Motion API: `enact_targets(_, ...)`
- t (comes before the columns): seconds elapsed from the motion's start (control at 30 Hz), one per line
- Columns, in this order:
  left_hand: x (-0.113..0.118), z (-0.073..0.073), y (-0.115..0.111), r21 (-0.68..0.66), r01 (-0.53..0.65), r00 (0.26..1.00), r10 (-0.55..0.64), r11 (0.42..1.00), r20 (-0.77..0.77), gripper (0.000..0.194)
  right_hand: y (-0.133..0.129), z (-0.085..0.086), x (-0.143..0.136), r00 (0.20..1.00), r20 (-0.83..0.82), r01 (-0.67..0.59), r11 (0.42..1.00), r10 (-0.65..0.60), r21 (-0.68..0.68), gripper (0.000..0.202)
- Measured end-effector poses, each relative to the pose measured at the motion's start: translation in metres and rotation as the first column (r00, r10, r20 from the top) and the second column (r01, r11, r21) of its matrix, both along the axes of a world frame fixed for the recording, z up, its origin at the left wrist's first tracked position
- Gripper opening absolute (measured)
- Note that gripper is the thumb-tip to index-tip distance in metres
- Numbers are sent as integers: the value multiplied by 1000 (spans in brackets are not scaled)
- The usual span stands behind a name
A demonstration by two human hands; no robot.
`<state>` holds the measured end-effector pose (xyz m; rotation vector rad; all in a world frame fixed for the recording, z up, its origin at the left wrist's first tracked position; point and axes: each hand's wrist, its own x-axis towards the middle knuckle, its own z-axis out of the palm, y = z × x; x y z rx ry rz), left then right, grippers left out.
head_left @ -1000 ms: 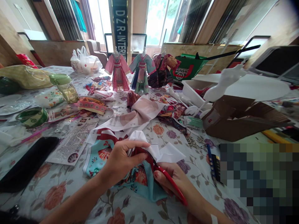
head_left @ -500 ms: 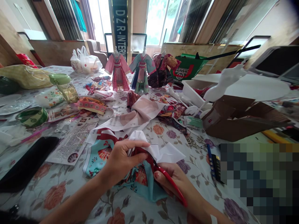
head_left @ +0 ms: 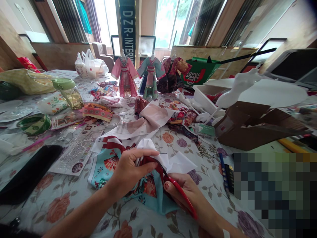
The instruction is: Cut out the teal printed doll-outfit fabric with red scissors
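My left hand (head_left: 135, 165) pinches a fold of printed fabric (head_left: 155, 201), turquoise with red fans, a dark red band and a white edge. Red-handled scissors (head_left: 184, 195) are in my right hand (head_left: 185, 185), their dark blades at the fabric's dark red and white edge, just right of my left fingertips. The rest of this fabric lies bunched under both hands and spreads left on the flowered tablecloth. Behind it rests a pale pink and white cloth (head_left: 146, 122).
Small robes on stands, one pink (head_left: 124, 77), one green (head_left: 150, 77), stand at the back. A cardboard box (head_left: 252, 125) and white mannequin form (head_left: 235, 87) are right. Left lie a black phone-like object (head_left: 31, 173), bead sheet (head_left: 76, 148) and green tape roll (head_left: 34, 124).
The scissors' handles and my right fingers have shifted very slightly, and more of the dark blades shows. My left hand and the fabric look nearly unchanged.
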<state>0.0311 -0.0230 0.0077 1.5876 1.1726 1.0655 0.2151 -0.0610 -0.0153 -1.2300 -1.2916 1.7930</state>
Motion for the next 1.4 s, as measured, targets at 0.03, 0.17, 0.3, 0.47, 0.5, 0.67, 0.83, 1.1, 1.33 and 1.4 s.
enact_targets(0.03, 0, 1, 0, -5, -3, 1000, 3, 1000, 5, 22, 0, 0, 0, 1000, -9, 4, 1000, -5, -11, 55)
enact_targets(0.17, 0, 2, 0, -1, -1, 1000, 1, 1000, 30, 18, 0, 1, -2, 999, -39, 8, 1000, -9, -30, 54)
enact_targets(0.3, -1, 3, 0, 23, -13, 1000, 13, 1000, 20, 19, 1, 5, -3, 999, -38, -2, 1000, 2, -19, 55)
enact_targets(0.47, -2, 4, 0, 7, -10, 1000, 10, 1000, 21, 21, 3, 11, -3, 999, 52, 0, 998, -3, 61, 59)
enact_targets(0.5, -2, 3, 0, 4, -4, 1000, 4, 1000, 18, 21, 3, 12, -3, 998, 61, -7, 998, 3, 70, 59)
enact_targets(0.67, -1, 3, 0, -1, 22, 1000, -22, 1000, 13, 22, 3, 12, -2, 997, 73, -34, 994, 26, 108, 60)
enact_targets(0.83, -2, 2, 1, 2, 29, 1000, -29, 1000, -6, 23, 3, 10, -1, 994, 104, -50, 991, 36, 127, 58)
enact_targets(1.1, -2, 1, 0, -21, 31, 1000, -31, 999, 3, 23, 2, 4, 0, 995, 85, -55, 992, 46, 115, 56)
enact_targets(1.33, -2, 0, 1, -22, 32, 1000, -32, 999, 1, 24, 0, 7, -3, 999, 47, -22, 997, 18, 75, 56)
enact_targets(1.4, -2, 0, 1, -24, 33, 999, -33, 999, 5, 24, 1, 7, -3, 999, 33, -25, 998, 23, 65, 56)
